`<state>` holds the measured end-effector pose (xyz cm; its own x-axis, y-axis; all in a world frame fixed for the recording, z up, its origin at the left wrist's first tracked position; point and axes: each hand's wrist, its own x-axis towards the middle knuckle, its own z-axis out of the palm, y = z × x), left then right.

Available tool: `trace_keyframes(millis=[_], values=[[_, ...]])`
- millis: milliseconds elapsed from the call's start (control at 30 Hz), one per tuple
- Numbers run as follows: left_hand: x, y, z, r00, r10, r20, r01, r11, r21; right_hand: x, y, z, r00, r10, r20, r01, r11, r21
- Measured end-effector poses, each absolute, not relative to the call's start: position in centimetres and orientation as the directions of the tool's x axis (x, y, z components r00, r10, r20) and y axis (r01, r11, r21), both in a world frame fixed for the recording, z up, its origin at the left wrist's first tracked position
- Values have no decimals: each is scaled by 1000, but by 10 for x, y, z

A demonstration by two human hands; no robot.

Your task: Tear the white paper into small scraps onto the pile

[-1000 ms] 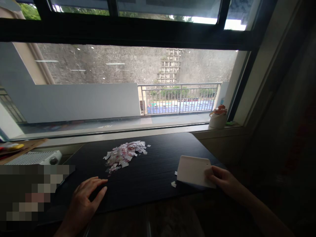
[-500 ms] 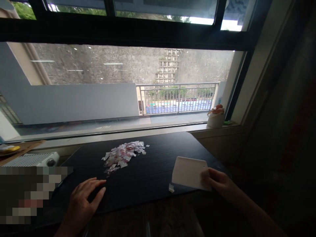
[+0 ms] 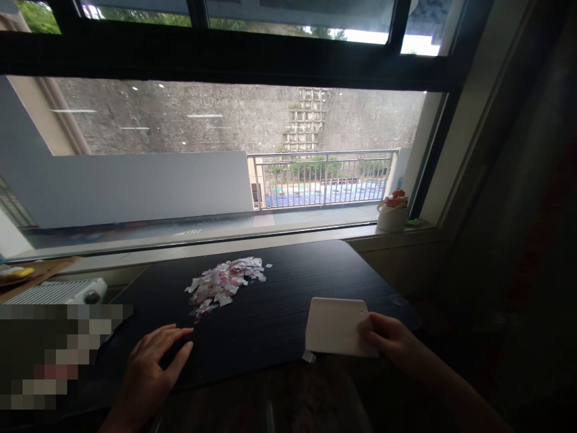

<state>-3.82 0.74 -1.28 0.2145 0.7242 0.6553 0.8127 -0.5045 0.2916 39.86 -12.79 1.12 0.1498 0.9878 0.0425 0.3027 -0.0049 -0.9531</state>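
My right hand (image 3: 387,337) grips a flat white scraper-like board (image 3: 336,325) by its right edge, near a small hole. A single paper scrap (image 3: 309,356) lies against the board's lower left corner, by the near edge of the dark table (image 3: 279,300). My left hand (image 3: 157,361) rests at the table's left front, fingers stretched and thumb apart, holding nothing. Farther back on the table is a loose pile of small whitish and pinkish paper pieces (image 3: 225,282), apart from both hands.
Behind the table runs a window sill with a white pot-like container (image 3: 392,216) at the right. At the left stand a white slatted box (image 3: 58,291) and a brown board (image 3: 45,273) with a yellow item on it. A blurred patch covers the lower left.
My right hand has brought the white board slightly left and toward me. The scrap by its corner has shifted the same way, to the table's edge. My left hand stays put.
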Motion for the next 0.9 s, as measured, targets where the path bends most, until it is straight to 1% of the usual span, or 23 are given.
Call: trace_keyframes(millis=[167,333,433,533,600,633,700,800,900], values=[[-41,10,-17,212,726,654,804,-510,306,402,-134,11,110,994,15,237,-11,-972],[-41,11,-19,214,701,681,794,-530,296,403,-135,21,160,987,12,264,-31,-964],[-38,9,-19,213,696,686,800,-527,287,398,-120,16,213,975,68,211,22,-977],[-32,5,-17,212,719,662,810,-508,292,385,-82,13,237,955,178,187,135,-973],[-29,3,-15,188,742,643,825,-475,307,369,-47,18,228,937,266,254,207,-945],[-28,3,-15,184,756,628,829,-463,314,359,-28,24,198,930,308,334,232,-914],[-25,2,-14,172,778,604,830,-445,337,336,10,38,193,894,404,577,230,-784],[-23,1,-13,149,793,591,817,-435,378,298,64,58,184,882,435,674,209,-709],[-21,0,-12,146,791,594,808,-442,389,269,105,66,168,879,446,750,180,-636]])
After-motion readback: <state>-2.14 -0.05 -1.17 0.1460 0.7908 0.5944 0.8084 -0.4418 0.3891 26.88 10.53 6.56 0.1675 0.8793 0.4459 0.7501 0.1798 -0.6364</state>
